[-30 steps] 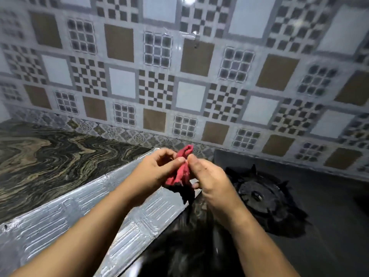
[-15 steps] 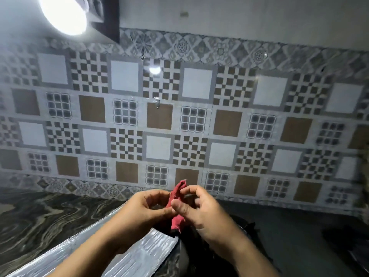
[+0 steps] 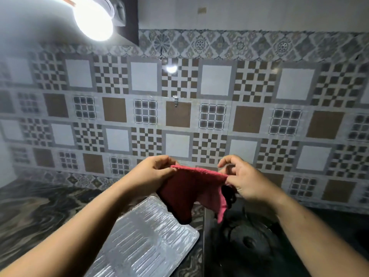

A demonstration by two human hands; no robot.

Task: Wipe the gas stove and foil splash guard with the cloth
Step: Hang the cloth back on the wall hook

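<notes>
A kitchen corner under a glaring round lamp [image 3: 93, 21]: the tiled wall [image 3: 247, 118] runs in a patchwork of white, brown and checkered squares, topped by a band of floral motifs, above a dark counter [image 3: 40, 208] veined in swirling marble tones. On the counter lies the foil splash guard [image 3: 147, 236], a ribbed, silvery sheet with a rounded corner, just beside the black gas stove [image 3: 249, 242], whose burner is dim and hard to make out. Held in the air above both, a fuzzy red cloth [image 3: 191, 188] with a dark edge is stretched between two bare hands; the left hand [image 3: 153, 172] pinches one top corner with thumb and fingers, the right hand [image 3: 243, 180] pinches the other, its remaining fingers loosely curled.
</notes>
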